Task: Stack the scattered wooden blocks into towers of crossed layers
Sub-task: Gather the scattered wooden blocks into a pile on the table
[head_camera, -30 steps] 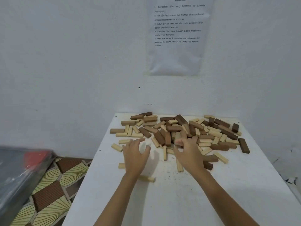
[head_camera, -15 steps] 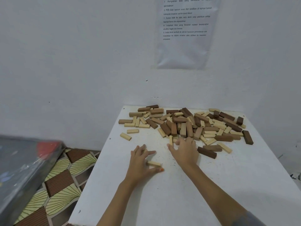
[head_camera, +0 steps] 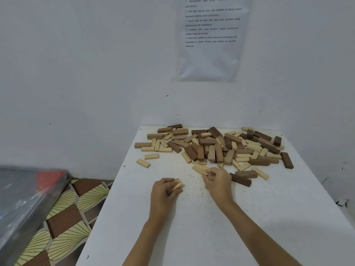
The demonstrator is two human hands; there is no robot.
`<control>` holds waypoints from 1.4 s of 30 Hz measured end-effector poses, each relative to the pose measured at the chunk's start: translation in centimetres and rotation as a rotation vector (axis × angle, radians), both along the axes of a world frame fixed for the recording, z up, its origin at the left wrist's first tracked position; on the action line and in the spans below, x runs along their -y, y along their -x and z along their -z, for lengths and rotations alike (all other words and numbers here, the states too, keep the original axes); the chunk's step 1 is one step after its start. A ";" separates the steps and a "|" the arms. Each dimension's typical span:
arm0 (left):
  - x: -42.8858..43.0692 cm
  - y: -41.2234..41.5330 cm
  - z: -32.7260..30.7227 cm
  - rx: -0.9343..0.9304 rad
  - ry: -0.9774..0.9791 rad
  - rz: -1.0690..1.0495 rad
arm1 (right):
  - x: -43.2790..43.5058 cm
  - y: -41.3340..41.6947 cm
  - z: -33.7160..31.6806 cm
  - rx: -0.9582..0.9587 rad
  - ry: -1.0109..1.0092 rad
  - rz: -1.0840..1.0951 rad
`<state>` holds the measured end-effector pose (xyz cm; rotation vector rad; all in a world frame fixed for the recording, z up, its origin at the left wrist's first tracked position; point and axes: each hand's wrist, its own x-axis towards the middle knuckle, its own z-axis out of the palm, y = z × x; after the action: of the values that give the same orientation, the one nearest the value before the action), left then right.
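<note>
Gathering stock for a first layer, it seems, the left hand (head_camera: 164, 191) has its grip clamped on a pale block (head_camera: 177, 184) over bare tabletop (head_camera: 192, 231), while the right hand (head_camera: 218, 181) pinches a second block (head_camera: 200, 168) at the near edge of the scattered pile (head_camera: 221, 146).

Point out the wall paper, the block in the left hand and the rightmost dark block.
Paper (head_camera: 209, 60): head view, blank lower part.
Light block (head_camera: 178, 184): head view, exposed end.
Dark block (head_camera: 286, 160): head view, top face.
</note>
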<state>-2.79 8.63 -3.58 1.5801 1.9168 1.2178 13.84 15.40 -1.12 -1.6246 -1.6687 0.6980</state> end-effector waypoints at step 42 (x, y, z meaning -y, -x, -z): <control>-14.8 -0.3 -5.6 -0.020 -0.075 -0.107 | -12.8 -0.1 -6.6 -0.044 -0.025 -0.363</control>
<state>-2.48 23.46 2.02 1.5493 2.0127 1.3366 13.98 28.23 5.51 -1.2903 -1.9535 0.8776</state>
